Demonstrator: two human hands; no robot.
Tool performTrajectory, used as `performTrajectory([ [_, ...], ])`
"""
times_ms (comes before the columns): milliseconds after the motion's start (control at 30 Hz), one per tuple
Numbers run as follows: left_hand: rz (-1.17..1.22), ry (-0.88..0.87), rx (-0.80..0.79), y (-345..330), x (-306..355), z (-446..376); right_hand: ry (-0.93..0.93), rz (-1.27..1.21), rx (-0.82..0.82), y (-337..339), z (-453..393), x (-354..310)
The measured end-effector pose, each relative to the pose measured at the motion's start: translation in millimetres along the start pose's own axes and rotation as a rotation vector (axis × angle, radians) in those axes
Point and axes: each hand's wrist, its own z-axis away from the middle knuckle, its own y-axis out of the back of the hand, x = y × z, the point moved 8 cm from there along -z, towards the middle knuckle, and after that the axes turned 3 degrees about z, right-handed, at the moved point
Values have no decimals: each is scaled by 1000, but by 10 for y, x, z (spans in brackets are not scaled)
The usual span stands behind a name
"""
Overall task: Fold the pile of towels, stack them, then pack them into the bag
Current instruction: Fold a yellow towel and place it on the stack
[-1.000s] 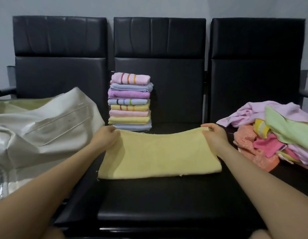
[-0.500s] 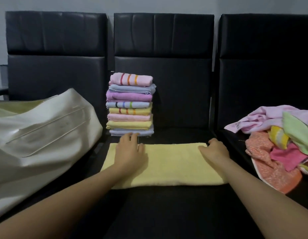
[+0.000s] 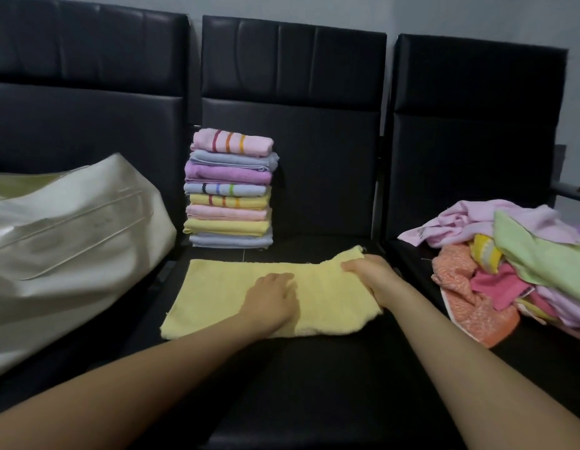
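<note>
Since half a second ago my left hand [image 3: 271, 295] slid to the yellow towel's [image 3: 217, 293] middle, flat to anchor it, while my right hand [image 3: 368, 276] pinches its right end for folding.

You have a yellow towel [image 3: 217, 293] of matt, nubby terry cloth; seats [image 3: 314, 378] of smooth, faintly glossy black leatherette; a bag [image 3: 71, 241] of smooth cream fabric with sheen.

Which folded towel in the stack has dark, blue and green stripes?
The pale blue folded towel, fourth from the top of the stack. The other two striped towels, pink on top and yellow just below it, carry red and orange stripes.
</note>
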Motion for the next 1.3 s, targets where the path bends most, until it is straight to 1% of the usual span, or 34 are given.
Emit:
performTrajectory([
  [100, 420, 147, 137, 224, -217, -6, 109, -37, -116, -296, 182, -300],
  [133, 555, 208, 168, 274, -278, -3, 140, -17, -189, -429, 259, -380],
  [167, 668, 263, 188, 303, -331, -2, 152, 8, -295, -574, 321, -416],
  [200, 715, 296, 190, 320, -357, 3, 150, 12, -402, -714, 376, -426],
  [233, 691, 306, 174, 331, -360, 5, 152, -1, -471, -808, 394, -430],
  [267, 657, 303, 149, 326, -357, 4, 160, -9, -475, -840, 395, -432],
  [300, 648, 295, 117, 302, -349, -6, 182, -1, -416, -820, 355, -425],
  [333, 653, 288, 82, 275, -331, -22, 215, 36, -317, -759, 293, -408],
  [400, 655, 293, 45, 235, -294, -66, 324, 232, -104, -619, 155, -363],
  [433, 653, 293, 54, 230, -283, -91, 391, 352, -25, -568, 126, -343],
  [467, 660, 287, 77, 236, -269, -111, 449, 453, 9, -552, 123, -321],
  [500, 658, 280, 102, 252, -257, -125, 498, 536, 5, -569, 134, -296],
  [600, 541, 255, 181, 348, -301, -150, 627, 822, -102, -775, 190, -216],
  [667, 350, 226, 188, 403, -346, -110, 606, 937, -171, -943, 195, -124],
  [767, -141, 114, 51, 302, -324, -53, 457, 998, -207, -1096, 154, 16],
  [800, -273, 117, -9, 229, -360, -44, 426, 1028, -207, -1125, 154, 36],
  [833, -350, 137, -61, 167, -405, -40, 410, 1039, -206, -1144, 157, 46],
  [867, -377, 161, -94, 131, -440, -42, 404, 1022, -203, -1150, 163, 44],
  [933, -374, 171, -107, 117, -443, -58, 393, 916, -174, -1120, 176, 32],
  [1000, -355, 159, -92, 139, -428, -58, 378, 768, -64, -1007, 199, -34],
  [1067, -286, 144, -66, 193, -420, -48, 275, 599, 20, -864, 220, -73],
  [1100, -247, 129, -46, 221, -414, -41, 189, 494, 11, -818, 228, -59],
  [1167, -140, 106, 15, 309, -401, -33, -14, 259, -99, -807, 302, -12],
  [1200, -71, 105, 58, 371, -399, -30, -86, 147, -151, -807, 343, -4],
  [1233, 1, 108, 100, 433, -399, -23, -116, 63, -173, -784, 357, -18],
  [1300, 144, 120, 152, 525, -401, -10, -95, -1, -144, -671, 349, -96],
])
